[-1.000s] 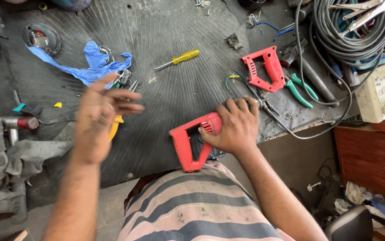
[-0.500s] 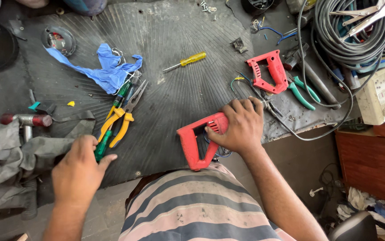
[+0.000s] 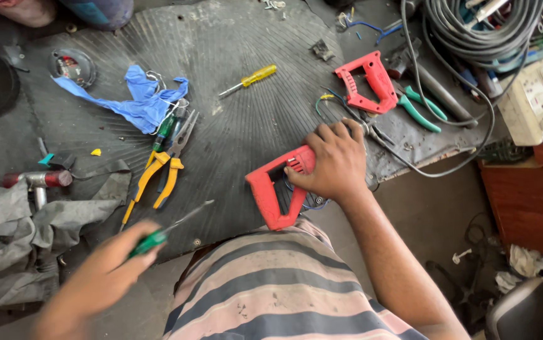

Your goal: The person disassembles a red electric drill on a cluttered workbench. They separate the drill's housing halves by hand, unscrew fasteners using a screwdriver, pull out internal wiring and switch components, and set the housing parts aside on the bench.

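Gripping red tool handle (image 3: 276,192) under right hand (image 3: 331,165); left hand (image 3: 104,272) holds green screwdriver (image 3: 164,233).

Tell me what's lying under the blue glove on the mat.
Under the blue glove, a metal ring and thin wires poke out at its right edge. Whatever else lies beneath the glove is covered and cannot be seen.

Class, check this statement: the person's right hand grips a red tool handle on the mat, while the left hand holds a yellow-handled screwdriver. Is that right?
Not quite. The head view shows the left hand holding a green-handled screwdriver; the yellow-handled screwdriver lies untouched on the mat. The rest stands: the right hand grips the red tool handle.
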Tool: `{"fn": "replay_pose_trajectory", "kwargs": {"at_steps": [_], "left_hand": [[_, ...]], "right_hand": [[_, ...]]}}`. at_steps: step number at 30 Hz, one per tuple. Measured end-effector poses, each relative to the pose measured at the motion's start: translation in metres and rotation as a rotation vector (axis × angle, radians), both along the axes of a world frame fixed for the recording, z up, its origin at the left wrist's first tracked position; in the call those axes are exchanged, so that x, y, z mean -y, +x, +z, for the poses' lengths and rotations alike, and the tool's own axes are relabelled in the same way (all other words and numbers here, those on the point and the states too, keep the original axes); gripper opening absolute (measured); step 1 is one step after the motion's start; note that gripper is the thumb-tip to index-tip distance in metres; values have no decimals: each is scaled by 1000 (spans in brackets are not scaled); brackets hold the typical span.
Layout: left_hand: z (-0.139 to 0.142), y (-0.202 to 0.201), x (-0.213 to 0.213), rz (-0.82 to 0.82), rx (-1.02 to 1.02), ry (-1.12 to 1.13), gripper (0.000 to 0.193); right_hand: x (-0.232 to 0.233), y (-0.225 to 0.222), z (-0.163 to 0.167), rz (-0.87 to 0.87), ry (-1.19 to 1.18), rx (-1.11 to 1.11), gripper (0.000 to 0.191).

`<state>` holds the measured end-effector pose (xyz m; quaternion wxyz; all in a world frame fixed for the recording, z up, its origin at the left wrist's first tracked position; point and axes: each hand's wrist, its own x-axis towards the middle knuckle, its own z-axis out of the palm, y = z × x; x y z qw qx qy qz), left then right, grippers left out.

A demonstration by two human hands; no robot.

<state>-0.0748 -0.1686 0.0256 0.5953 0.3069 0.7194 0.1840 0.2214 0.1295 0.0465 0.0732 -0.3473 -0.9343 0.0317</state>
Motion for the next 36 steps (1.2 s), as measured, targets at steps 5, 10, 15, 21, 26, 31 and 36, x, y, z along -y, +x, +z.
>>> {"fn": "replay_pose_trajectory", "kwargs": {"at_steps": [5, 10, 15, 21, 26, 31, 36], "left_hand": [[-5, 58, -88, -46, -96, 478, 40], [-4, 76, -115, 40, -114, 559, 33], [-15, 87, -118, 44, -82, 590, 31], [-21, 92, -120, 68, -82, 607, 30], [-20, 89, -122, 52, -88, 549, 29], [-19, 89, -124, 56, -91, 556, 29], [-18, 88, -126, 47, -95, 533, 29]], "right_hand": [[1, -1, 1, -2, -22, 14, 56], [1, -2, 1, -7, -20, -6, 55], [0, -1, 0, -16, -27, -10, 56], [-1, -2, 1, -14, -28, 2, 57], [0, -2, 1, -19, -38, 10, 57], [0, -2, 2, -16, -34, 6, 57], [-1, -2, 3, -15, -31, 2, 56]]}}
